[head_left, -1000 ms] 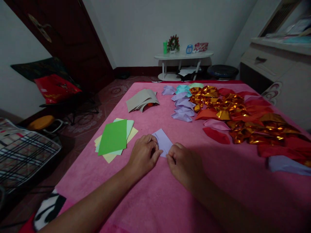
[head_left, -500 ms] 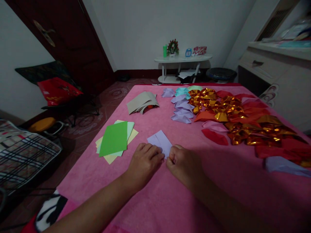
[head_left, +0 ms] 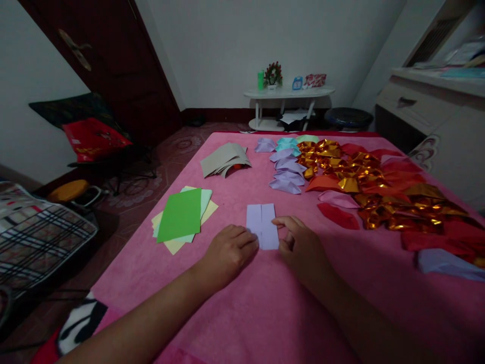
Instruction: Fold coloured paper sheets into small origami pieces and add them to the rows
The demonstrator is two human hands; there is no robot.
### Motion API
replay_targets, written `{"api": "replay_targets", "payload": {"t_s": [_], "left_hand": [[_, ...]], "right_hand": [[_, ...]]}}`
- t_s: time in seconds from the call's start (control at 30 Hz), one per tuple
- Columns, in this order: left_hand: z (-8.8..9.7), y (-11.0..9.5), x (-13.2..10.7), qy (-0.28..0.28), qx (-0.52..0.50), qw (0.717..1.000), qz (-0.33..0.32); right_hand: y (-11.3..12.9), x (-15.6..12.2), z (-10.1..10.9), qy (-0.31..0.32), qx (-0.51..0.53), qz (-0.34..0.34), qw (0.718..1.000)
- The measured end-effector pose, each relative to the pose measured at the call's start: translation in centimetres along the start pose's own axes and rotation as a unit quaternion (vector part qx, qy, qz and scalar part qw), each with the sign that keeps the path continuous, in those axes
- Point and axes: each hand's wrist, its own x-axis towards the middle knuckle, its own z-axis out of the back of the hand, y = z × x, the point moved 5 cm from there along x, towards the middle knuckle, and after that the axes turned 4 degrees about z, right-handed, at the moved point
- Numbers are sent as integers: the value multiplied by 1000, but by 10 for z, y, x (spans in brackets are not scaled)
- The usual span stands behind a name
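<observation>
A folded lilac paper (head_left: 262, 226) lies flat on the pink cloth (head_left: 246, 308), its two flaps meeting along a middle line. My left hand (head_left: 226, 253) rests curled at its near left corner, fingertips pressing the edge. My right hand (head_left: 301, 246) sits at its right edge, index finger and thumb touching the paper's side. Neither hand lifts the sheet.
A stack of green, mint and yellow sheets (head_left: 182, 216) lies to the left. Grey sheets (head_left: 223, 158) sit farther back. Folded lilac and teal shapes (head_left: 285, 169) and several gold and red foil shapes (head_left: 375, 187) cover the right. A white side table (head_left: 288, 98) stands behind.
The lilac paper has turned from slanted to straight and lies farther from me. My right hand moved from the near edge to the right side; my left hand stayed at the near left corner.
</observation>
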Motion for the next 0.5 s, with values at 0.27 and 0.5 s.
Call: {"api": "replay_targets", "payload": {"t_s": [0.27, 0.5], "left_hand": [[1, -9, -6, -25, 13, 999, 23], [1, -12, -5, -28, -7, 999, 21]], "right_hand": [[-3, -2, 4, 22, 11, 77, 997], [10, -1, 14, -51, -69, 219, 972]]}}
